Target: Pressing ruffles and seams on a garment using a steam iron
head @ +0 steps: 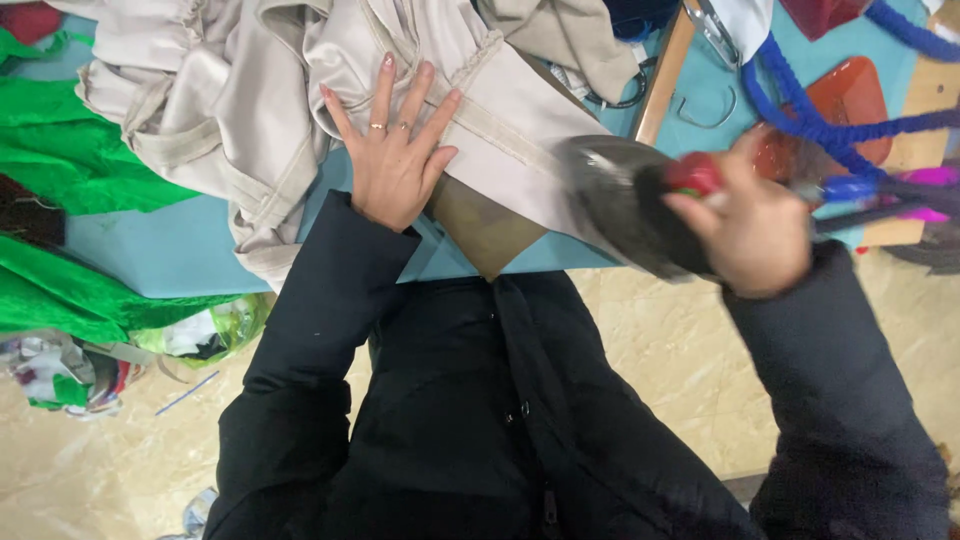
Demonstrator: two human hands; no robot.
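My left hand (395, 150) lies flat with fingers spread on a beige garment (300, 70) heaped on the light blue table (150, 250). It presses a seamed panel of the cloth near the table's front edge. My right hand (755, 225) grips the dark handle of a clothes iron (620, 200) with a red knob, blurred by motion. The iron hangs at the garment's right edge, its soleplate tilted toward the cloth. A blue braided cord (800, 110) trails from the iron up to the right.
Bright green fabric (70, 150) covers the table's left part and hangs over its edge. A wooden ruler (662, 75), scissors (715, 30) and an orange tray (850, 100) lie at the back right. Scraps and a bag (210, 330) lie on the beige floor.
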